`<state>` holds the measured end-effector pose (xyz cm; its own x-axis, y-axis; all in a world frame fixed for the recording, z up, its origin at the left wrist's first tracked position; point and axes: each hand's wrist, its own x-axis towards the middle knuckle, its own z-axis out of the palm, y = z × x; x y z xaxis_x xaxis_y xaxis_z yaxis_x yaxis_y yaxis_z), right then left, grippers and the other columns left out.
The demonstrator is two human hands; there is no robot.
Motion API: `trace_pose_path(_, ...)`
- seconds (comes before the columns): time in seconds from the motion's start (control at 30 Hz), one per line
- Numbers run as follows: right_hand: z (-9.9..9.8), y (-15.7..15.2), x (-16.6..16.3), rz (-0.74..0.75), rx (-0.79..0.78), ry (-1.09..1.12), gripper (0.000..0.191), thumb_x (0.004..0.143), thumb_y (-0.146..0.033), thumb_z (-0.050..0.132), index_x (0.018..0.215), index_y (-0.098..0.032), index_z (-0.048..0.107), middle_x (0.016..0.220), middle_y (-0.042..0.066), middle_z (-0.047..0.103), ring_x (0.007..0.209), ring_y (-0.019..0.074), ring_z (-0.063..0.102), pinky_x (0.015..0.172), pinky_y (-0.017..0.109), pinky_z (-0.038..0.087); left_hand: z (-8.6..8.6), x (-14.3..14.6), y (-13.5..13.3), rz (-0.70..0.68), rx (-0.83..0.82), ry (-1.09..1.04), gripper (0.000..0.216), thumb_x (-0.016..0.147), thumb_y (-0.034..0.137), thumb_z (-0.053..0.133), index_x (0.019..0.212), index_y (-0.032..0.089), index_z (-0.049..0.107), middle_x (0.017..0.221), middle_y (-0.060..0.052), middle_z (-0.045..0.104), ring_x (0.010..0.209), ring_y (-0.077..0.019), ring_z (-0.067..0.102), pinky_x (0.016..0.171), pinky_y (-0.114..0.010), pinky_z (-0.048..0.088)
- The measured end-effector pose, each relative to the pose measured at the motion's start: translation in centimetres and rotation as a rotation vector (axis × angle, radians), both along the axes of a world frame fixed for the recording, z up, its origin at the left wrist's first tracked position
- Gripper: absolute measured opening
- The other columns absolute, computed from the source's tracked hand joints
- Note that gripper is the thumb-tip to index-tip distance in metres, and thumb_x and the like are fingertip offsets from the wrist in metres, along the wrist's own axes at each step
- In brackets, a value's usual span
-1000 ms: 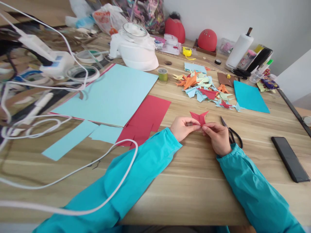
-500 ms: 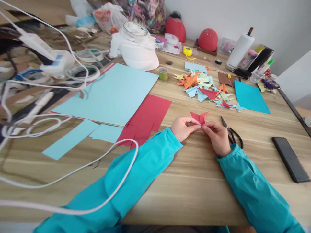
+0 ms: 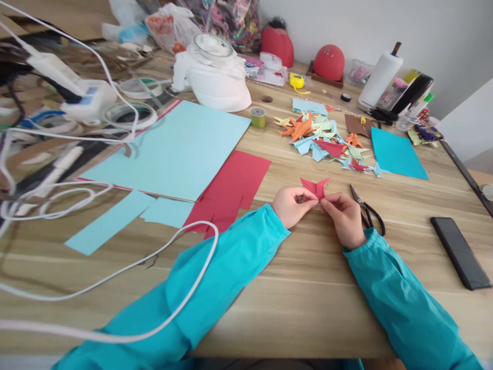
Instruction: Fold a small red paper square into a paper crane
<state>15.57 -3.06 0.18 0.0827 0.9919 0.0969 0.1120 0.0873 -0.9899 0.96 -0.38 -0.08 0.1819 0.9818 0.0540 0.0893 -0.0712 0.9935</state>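
Observation:
A small folded red paper piece (image 3: 316, 187) with pointed wings is held just above the wooden table (image 3: 300, 288). My left hand (image 3: 291, 204) pinches its left side, fingers closed. My right hand (image 3: 345, 218) pinches its lower right part, fingers closed too. Both arms wear teal sleeves. A red paper sheet (image 3: 231, 190) lies to the left of my hands. Black scissors (image 3: 367, 210) lie right beside my right hand.
A pile of folded paper shapes (image 3: 327, 141) lies beyond my hands, with a teal sheet (image 3: 396, 154) to its right. A large light blue sheet (image 3: 173, 151) and strips lie at left. White cables (image 3: 115, 288) cross the left side. A black phone (image 3: 460, 252) rests at right.

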Motion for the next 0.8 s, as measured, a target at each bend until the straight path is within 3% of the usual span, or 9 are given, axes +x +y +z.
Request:
trace_pose_path(0.27, -0.34, 0.22, 0.39, -0.013, -0.006, 0.08, 0.018, 0.067, -0.032, 0.072, 0.072, -0.017, 0.063, 0.063, 0.0, 0.063, 0.058, 0.0121, 0.056, 0.057, 0.027, 0.046, 0.69, 0.22, 0.01, -0.101, -0.15, -0.327, 0.019, 0.065, 0.025, 0.067, 0.075, 0.013, 0.057, 0.068, -0.002, 0.066, 0.06, -0.0122, 0.062, 0.065, -0.028, 0.051)
trace_pose_path(0.53, -0.26, 0.23, 0.29, -0.025, 0.0, 0.06, 0.018, 0.065, -0.032, 0.073, 0.07, -0.017, 0.063, 0.062, 0.0, 0.063, 0.057, 0.0124, 0.057, 0.056, 0.027, 0.046, 0.44, 0.33, 0.03, -0.102, -0.124, -0.333, 0.025, 0.06, 0.023, 0.072, 0.074, 0.014, 0.054, 0.07, -0.002, 0.065, 0.065, -0.0141, 0.064, 0.07, -0.032, 0.052)
trace_pose_path(0.8, -0.24, 0.21, 0.2, -0.041, -0.021, 0.081, 0.017, 0.065, -0.03, 0.073, 0.069, -0.017, 0.063, 0.06, 0.0, 0.063, 0.054, 0.0124, 0.057, 0.054, 0.027, 0.045, 0.72, 0.32, -0.08, -0.069, -0.126, -0.313, 0.022, 0.06, 0.022, 0.071, 0.073, 0.013, 0.055, 0.064, -0.001, 0.064, 0.059, -0.0134, 0.062, 0.064, -0.03, 0.052)
